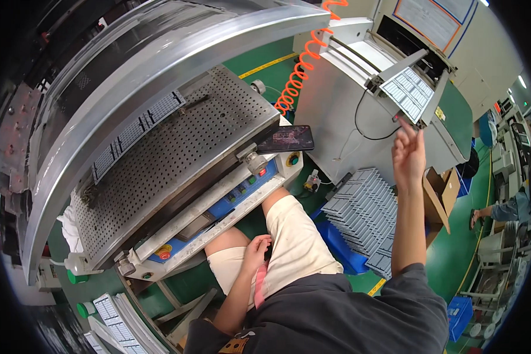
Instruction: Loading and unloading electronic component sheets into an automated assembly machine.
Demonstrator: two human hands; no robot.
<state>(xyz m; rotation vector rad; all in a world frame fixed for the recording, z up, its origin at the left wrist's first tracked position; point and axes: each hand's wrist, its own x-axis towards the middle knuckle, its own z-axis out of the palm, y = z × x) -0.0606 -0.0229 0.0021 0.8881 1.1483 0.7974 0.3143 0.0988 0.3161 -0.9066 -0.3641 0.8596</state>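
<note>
White printed panel (pixel 408 94) lies between metal rails (pixel 402 66), likely for alignment | right hand (pixel 409 156) near its close end, grip apart, nothing clamped | left hand (pixel 255 252) on lap (pixel 301 236), curled, can't tell grip

The floor (pixel 445 256) is green and slightly shiny, and yellow lines (pixel 268 65) run along it. At the upper right there is a pale wall (pixel 484 56), which carries a board (pixel 429 19) with orange and blue edges. At the right side stands a rack (pixel 493 255), small and blurred. White lights (pixel 521 81) shine near the upper right rim.
</note>
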